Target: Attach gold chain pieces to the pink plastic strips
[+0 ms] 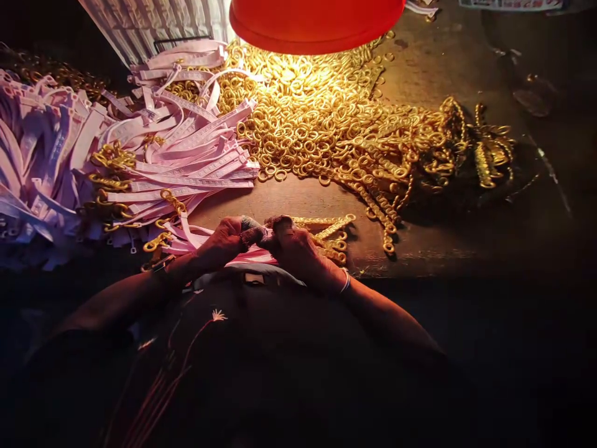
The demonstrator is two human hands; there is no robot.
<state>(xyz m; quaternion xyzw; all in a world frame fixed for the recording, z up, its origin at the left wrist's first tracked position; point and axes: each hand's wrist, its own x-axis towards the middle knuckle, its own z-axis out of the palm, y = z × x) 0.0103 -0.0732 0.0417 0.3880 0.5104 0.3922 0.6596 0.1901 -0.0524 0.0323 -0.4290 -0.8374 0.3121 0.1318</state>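
My left hand (pixel 231 238) and my right hand (pixel 291 244) meet near the table's front edge, both closed in a pinch. Dark grey coverings wrap some of the fingertips. Between them shows a small bit of a pink strap (pixel 267 238); the fingers hide most of it. More pink straps (pixel 193 236) lie under and to the left of my left hand, some with gold chain pieces (pixel 158 241) at their ends. Just beyond my right hand, several short gold chains (pixel 333 233) rest on the wood.
A large heap of gold rings and chains (pixel 308 137) spreads across the wooden table (pixel 448 230). Pink straps (pixel 196 149) are piled at the left. A red lamp shade (pixel 317 25) hangs low over the heap. Behind the straps stands a pale ribbed panel (pixel 163 22).
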